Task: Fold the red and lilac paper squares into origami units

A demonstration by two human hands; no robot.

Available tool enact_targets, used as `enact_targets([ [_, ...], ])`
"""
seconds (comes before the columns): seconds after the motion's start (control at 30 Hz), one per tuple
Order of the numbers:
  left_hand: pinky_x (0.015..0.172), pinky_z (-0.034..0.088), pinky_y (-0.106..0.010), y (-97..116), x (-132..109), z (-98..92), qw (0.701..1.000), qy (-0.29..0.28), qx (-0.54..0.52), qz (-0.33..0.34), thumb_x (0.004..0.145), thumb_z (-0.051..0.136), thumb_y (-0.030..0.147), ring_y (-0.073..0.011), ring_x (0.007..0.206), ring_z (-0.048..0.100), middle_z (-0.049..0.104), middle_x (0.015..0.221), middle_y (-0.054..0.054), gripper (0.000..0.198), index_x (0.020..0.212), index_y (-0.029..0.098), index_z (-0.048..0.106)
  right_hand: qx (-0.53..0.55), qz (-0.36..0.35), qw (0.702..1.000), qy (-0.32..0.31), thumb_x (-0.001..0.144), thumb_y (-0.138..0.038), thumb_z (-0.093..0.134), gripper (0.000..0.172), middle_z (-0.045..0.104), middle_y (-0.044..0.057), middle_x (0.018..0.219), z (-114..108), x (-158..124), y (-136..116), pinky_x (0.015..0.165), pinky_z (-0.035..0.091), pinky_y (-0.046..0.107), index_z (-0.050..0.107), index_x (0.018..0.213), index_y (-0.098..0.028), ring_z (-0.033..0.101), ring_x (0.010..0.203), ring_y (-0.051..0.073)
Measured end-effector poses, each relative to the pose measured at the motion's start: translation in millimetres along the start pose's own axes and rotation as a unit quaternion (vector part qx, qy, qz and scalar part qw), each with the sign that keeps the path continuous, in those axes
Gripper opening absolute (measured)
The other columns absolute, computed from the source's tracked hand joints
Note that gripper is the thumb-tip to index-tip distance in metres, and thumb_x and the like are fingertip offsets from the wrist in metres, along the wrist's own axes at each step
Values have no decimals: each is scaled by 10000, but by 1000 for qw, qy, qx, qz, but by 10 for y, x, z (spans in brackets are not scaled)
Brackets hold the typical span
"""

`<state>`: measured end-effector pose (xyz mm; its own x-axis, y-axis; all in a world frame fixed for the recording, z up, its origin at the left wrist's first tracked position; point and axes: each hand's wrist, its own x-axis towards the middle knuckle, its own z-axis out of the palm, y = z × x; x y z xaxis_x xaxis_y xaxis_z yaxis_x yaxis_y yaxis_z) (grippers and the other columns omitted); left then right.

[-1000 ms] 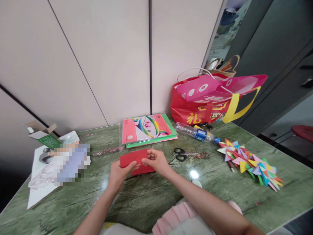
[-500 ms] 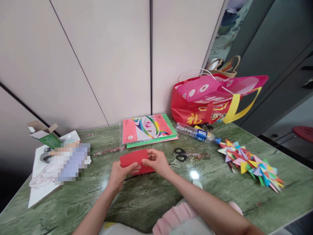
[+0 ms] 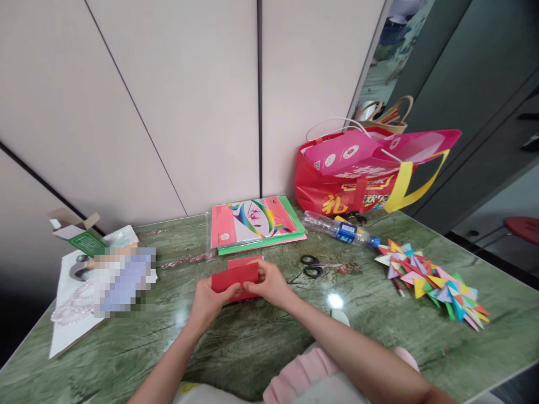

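Left hand (image 3: 209, 302) and right hand (image 3: 270, 284), fingers closed, pinch a folded red paper (image 3: 234, 276) just above the table (image 3: 252, 342). Light, thin, floppy, creases easily; best held by its edges. Possibly another red sheet (image 3: 246, 261) beneath. Scissors (image 3: 310, 265) lie beyond.

A home craft corner, by the look of it: a glossy green marble-patterned table (image 3: 261, 342) set against a pale panelled wall (image 3: 189, 112), carrying a wrapped pack of coloured paper sheets (image 3: 252, 221), black-handled scissors (image 3: 311, 265), a heap of folded multicoloured paper triangles (image 3: 433, 283), a folded red paper sheet (image 3: 234, 276) and a red-and-pink gift shopping bag (image 3: 349, 179)
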<state>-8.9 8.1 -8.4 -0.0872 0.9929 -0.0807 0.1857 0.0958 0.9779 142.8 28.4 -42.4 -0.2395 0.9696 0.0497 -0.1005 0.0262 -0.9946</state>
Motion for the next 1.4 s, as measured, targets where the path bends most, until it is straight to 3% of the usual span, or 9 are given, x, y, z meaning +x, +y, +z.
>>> enact_targets([
  [0.4,583,556,-296,9,11,-9,999,-4,-36,-11,510,764,268,-225,567,672,717,610,-77,231,638,94,682,-71,9,996,47,544,-143,611,283,635,-28,559,-56,60,-15,487,448,222,524,812,-170,590,492,134],
  [0.67,630,564,-354,1,87,-134,992,33,-112,-36,481,780,285,-248,595,678,716,611,-82,297,668,85,664,46,12,995,91,541,-199,648,241,642,-8,596,-287,166,-33,565,496,277,514,740,-182,613,543,152],
  [0.77,613,563,-357,-12,93,-124,993,25,-110,-44,466,783,292,-248,578,675,711,592,-88,319,668,82,656,60,-24,995,70,576,-267,673,191,671,25,711,-259,132,-79,682,499,304,550,692,-178,638,691,172],
  [0.87,584,560,-346,-14,63,-66,994,7,-93,-59,460,782,294,-243,551,670,702,557,-79,325,672,88,645,-9,-54,998,6,614,-307,670,140,678,33,748,-162,57,-96,763,471,303,623,642,-178,619,837,191],
  [0.97,551,556,-327,-15,24,-13,994,-32,-86,-67,466,779,280,-233,533,667,700,551,-63,320,690,103,634,-87,-70,993,-34,636,-293,669,130,679,19,731,-91,2,-77,686,467,271,684,706,-185,609,712,160],
  [1.1,544,556,-322,-16,22,-8,991,-64,-92,-71,481,770,266,-230,547,671,704,567,-52,334,737,122,609,-121,-64,990,-18,636,-237,668,119,691,27,729,-85,-2,-42,629,447,257,704,735,-182,593,648,154],
  [1.4,575,546,-322,-14,165,-215,995,-48,-77,-40,468,760,296,-231,567,673,694,547,-38,300,644,153,564,-121,-50,991,-7,625,-192,642,161,689,4,758,-100,29,-37,559,419,227,706,772,-199,572,614,140],
])
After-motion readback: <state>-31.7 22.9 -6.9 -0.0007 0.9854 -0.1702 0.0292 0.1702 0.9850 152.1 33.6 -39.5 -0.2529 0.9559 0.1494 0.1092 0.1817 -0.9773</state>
